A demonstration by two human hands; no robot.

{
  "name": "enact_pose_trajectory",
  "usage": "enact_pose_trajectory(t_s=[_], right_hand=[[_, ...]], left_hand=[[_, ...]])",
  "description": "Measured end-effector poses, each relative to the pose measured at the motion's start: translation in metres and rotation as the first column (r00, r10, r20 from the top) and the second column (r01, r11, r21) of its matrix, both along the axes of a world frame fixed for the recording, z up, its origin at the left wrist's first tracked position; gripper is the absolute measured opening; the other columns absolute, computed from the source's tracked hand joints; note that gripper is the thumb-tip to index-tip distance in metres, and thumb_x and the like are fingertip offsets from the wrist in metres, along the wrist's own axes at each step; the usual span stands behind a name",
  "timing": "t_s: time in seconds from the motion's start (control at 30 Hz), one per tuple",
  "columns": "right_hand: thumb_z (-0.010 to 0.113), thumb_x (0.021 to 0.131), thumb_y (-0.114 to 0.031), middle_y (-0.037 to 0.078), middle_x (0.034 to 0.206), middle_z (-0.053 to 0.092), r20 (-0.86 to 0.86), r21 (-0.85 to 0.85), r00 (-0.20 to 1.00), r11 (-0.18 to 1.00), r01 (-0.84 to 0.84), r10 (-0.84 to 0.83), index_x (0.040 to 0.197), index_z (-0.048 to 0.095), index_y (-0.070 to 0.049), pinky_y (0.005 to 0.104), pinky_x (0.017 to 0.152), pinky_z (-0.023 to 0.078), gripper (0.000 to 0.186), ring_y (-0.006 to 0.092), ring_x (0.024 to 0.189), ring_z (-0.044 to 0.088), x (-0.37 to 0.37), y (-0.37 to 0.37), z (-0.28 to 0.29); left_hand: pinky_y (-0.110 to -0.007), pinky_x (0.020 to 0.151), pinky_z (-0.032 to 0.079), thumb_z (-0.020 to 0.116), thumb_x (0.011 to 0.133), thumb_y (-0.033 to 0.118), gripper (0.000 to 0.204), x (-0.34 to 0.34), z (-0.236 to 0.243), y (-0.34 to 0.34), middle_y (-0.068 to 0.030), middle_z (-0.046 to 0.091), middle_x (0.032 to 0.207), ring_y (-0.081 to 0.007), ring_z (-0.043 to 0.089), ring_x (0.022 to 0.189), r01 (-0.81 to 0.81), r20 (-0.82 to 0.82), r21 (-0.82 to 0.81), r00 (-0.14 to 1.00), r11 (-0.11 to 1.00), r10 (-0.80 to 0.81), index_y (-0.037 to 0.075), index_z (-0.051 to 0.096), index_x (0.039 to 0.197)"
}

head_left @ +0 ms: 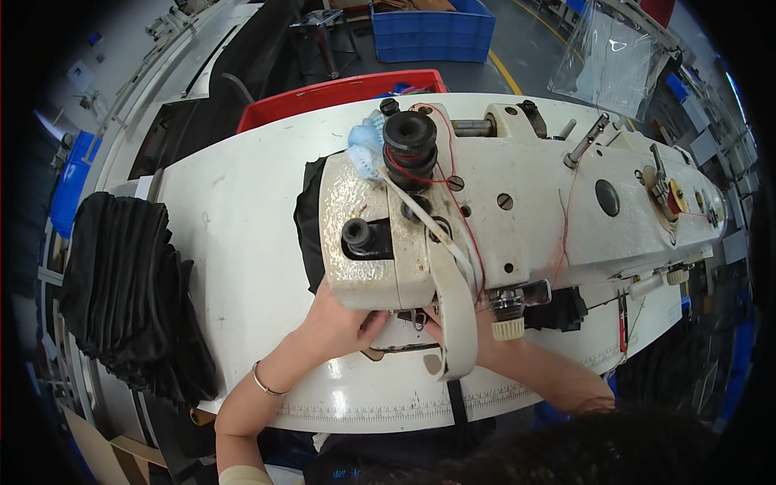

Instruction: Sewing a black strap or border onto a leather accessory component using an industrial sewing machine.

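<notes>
A white sewing machine (pixel 517 194) stands over the worktable, and both my hands are at its needle area. My left hand (pixel 343 325) reaches under the machine head, thumb and a finger bent close together; the other fingertips and what they hold, if anything, are hidden. Black cloth (pixel 309 222) shows along the left side of the head, just beyond this hand. My right hand (pixel 483 330) is mostly behind a pale curved lever (pixel 457 323), with a fingertip near the metal presser foot (pixel 418 319). Red thread (pixel 469 222) runs down the head.
A tall stack of folded black cloth pieces (pixel 129 299) stands on the table's left. More black cloth (pixel 562 309) lies right of the lever. A printed ruler strip (pixel 339 414) follows the near edge. Beyond the table are a red bin (pixel 323 95) and a blue crate (pixel 432 36).
</notes>
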State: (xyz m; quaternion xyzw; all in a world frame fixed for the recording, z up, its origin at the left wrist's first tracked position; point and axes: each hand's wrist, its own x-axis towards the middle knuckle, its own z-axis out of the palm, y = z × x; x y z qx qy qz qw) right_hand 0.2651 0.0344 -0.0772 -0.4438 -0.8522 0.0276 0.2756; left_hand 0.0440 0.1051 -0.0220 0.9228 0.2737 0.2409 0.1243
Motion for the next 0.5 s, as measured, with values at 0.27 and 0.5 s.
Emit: enact_pose_trajectory(t_s=[0.27, 0.5], right_hand=[[0.063, 0.069, -0.01, 0.005, 0.088, 0.055, -0.049, -0.059, 0.979, 0.978, -0.202, 0.2, 0.106, 0.063, -0.007, 0.0336, 0.065, 0.047, 0.037, 0.0206, 0.071, 0.057, -0.013, -0.02, 0.06], [0.059, 0.089, -0.015, 0.006, 0.081, 0.059, -0.75, -0.661, 0.643, 0.195, -0.725, -0.153, 0.11, 0.055, -0.001, 0.0248, 0.063, 0.047, 0.026, 0.0098, 0.072, 0.058, -0.038, -0.071, 0.084]], left_hand=[[-0.037, 0.086, 0.039, 0.062, 0.077, 0.011, 0.032, 0.0, 0.038, -0.039, -0.0129, 0.059, 0.109, -0.0258, 0.057, 0.089, -0.22, -0.433, -0.08, 0.886, 0.972, 0.165, 0.004, 0.06, 0.108], [-0.038, 0.091, 0.036, 0.075, 0.065, 0.02, 0.041, -0.034, 0.052, -0.05, -0.0059, 0.052, 0.102, -0.022, 0.051, 0.098, 0.381, -0.343, -0.288, 0.816, 0.879, -0.466, 0.013, 0.055, 0.1]])
